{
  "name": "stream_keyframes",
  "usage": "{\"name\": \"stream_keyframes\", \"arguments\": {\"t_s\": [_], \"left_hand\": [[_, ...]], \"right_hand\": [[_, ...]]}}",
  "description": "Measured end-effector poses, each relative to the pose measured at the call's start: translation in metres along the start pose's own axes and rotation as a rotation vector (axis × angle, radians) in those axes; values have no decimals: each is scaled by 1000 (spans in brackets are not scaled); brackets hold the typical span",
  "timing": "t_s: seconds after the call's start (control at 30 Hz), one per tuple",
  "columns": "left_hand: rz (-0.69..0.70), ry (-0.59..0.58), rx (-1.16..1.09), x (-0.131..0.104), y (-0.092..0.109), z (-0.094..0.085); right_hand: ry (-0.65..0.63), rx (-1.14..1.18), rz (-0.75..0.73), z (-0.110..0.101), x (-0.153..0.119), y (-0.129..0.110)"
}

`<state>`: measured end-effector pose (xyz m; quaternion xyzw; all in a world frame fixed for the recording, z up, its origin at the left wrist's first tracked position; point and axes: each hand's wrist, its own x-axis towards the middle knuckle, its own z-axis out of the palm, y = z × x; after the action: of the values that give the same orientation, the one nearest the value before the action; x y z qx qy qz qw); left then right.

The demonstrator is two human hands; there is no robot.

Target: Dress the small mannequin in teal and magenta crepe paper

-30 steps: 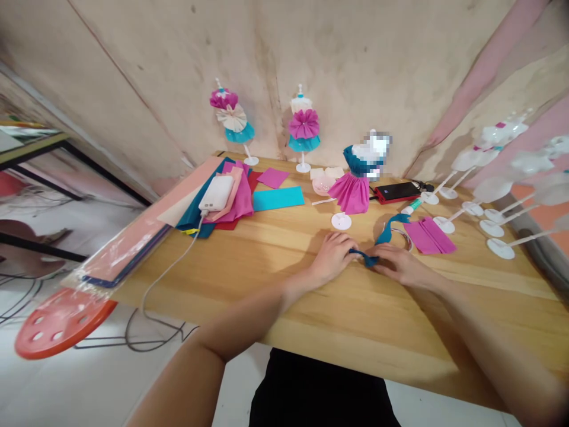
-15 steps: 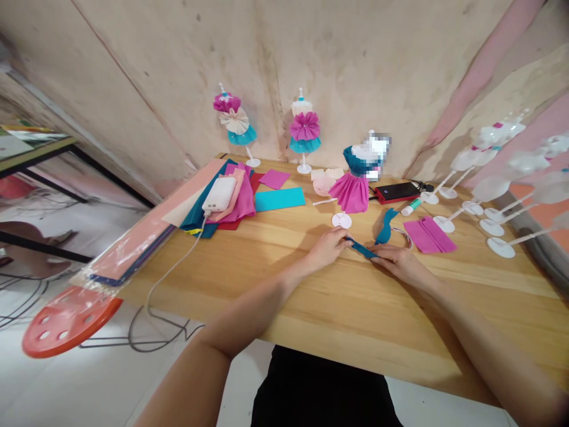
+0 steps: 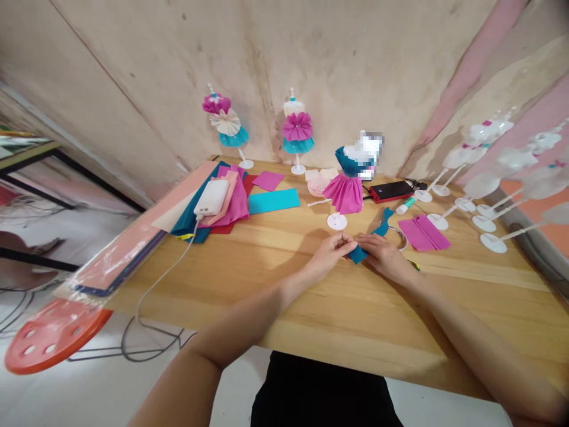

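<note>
A small piece of dark teal crepe paper [image 3: 358,255] is pinched between my two hands above the table. My left hand [image 3: 332,251] grips its left end, and the closed fingers of my right hand [image 3: 386,257] hold its right side. Just past my right hand lies a curved teal paper scrap [image 3: 384,222] beside a pale ring-shaped roll [image 3: 402,237]. A small yellow-and-dark item [image 3: 414,265] peeks out by my right wrist, mostly hidden. Behind my hands stands a mini dress form [image 3: 344,193] in a teal top and pink pleated skirt.
Two more dressed forms [image 3: 297,133] stand at the wall, several bare white forms [image 3: 482,187] at right. Left are stacked coloured papers [image 3: 240,198] with a white power bank [image 3: 212,197] and its cable. A glue stick [image 3: 405,206], black-red device [image 3: 391,191] and folded pink paper [image 3: 424,232] lie right.
My hands have come closer together. The teal paper, earlier a narrow strip stretched between them, now shows as a short, wider piece below my fingertips. The view has shifted slightly.
</note>
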<state>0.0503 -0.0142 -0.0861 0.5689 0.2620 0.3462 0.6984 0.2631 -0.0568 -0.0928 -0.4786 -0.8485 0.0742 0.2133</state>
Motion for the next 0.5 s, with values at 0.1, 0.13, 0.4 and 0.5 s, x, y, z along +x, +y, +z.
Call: {"name": "stream_keyframes", "arguments": {"t_s": [0.1,0.13,0.4,0.5], "left_hand": [[0,-38,91,1,-6,-1],[13,-49,120,1,-8,-1],[192,-345,658,-10,-8,3],[339,-425,946,-14,-4,5]], "right_hand": [[75,-159,118,-6,-9,-18],[101,-206,144,-9,-13,-26],[-62,-508,-296,-18,-48,-65],[-34,-420,-260,-5,-58,-69]]}}
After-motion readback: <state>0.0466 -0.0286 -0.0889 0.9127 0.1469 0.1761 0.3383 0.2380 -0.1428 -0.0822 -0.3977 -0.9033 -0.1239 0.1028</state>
